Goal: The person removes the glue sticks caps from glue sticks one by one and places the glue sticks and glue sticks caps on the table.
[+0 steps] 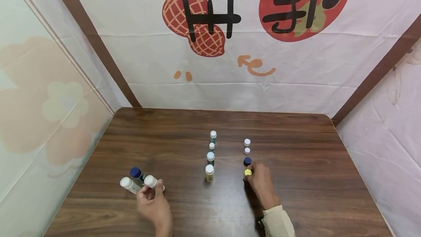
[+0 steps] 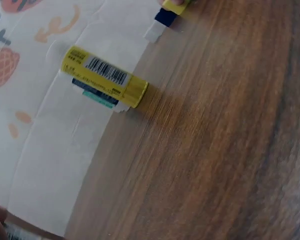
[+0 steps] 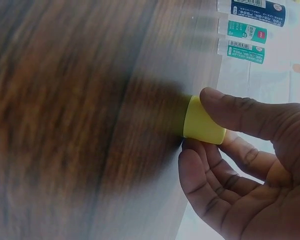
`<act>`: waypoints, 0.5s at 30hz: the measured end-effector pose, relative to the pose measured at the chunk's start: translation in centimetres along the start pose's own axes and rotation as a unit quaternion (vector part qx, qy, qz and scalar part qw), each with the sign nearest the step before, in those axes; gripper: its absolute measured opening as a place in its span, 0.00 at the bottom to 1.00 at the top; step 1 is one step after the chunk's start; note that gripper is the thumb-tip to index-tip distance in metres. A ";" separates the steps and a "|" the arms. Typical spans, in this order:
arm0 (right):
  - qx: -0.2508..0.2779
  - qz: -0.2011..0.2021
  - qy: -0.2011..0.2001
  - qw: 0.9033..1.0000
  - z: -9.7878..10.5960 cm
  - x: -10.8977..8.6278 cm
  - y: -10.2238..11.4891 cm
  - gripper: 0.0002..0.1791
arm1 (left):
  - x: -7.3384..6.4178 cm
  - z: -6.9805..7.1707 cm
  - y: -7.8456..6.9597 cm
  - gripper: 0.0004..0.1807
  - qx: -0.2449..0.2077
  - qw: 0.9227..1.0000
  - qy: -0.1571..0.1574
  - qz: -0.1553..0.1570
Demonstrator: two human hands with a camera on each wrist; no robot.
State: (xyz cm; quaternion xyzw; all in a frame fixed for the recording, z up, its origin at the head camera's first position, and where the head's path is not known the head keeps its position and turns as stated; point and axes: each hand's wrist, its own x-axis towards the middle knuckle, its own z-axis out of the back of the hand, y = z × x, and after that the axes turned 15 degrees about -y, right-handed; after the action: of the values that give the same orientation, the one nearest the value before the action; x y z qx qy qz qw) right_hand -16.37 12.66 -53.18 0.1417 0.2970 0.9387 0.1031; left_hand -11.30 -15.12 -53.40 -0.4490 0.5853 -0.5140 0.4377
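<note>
Over the brown table point(image 1: 296, 153), the right hand point(image 1: 261, 183) pinches a yellow cap point(image 3: 204, 121); the left hand point(image 1: 154, 204) grips a white-capped tube point(image 1: 152, 181).

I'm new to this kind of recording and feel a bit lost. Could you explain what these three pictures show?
There is no robot here, just a person's two bare hands. The wide picture comes from a camera worn on the head; the other two come from cameras on the left and right wrists.

On the wooden table, a row of four white-topped tubes stands in the middle. To its right are two small white caps and a dark blue cap.

The right hand pinches a yellow cap. The left hand holds a white-topped tube, beside a blue-topped tube and another white-topped one.
</note>
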 end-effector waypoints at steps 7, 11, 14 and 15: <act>0.005 0.019 -0.017 1.000 0.0 -0.2 -0.3 0.13 | -1.8 -0.5 -0.4 0.15 -0.001 0.991 0.103 -0.082; 0.014 0.029 -0.024 0.999 0.1 -0.5 -0.3 0.15 | -2.6 -0.7 -0.7 0.15 0.056 0.975 0.133 -0.167; 0.018 0.025 -0.021 0.999 0.4 -0.7 -0.1 0.16 | -3.0 -0.9 -1.1 0.15 0.082 0.958 0.154 -0.225; 0.014 0.027 -0.023 0.999 0.5 -0.8 0.0 0.16 | -3.1 -1.0 -1.3 0.15 0.087 0.951 0.163 -0.247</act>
State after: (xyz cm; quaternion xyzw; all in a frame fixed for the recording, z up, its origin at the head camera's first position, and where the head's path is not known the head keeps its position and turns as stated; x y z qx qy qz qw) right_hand -15.45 12.77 -52.94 0.1730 0.3033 0.9334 0.0825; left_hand -11.48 -11.95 -51.91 -0.4500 0.4721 -0.7213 0.2331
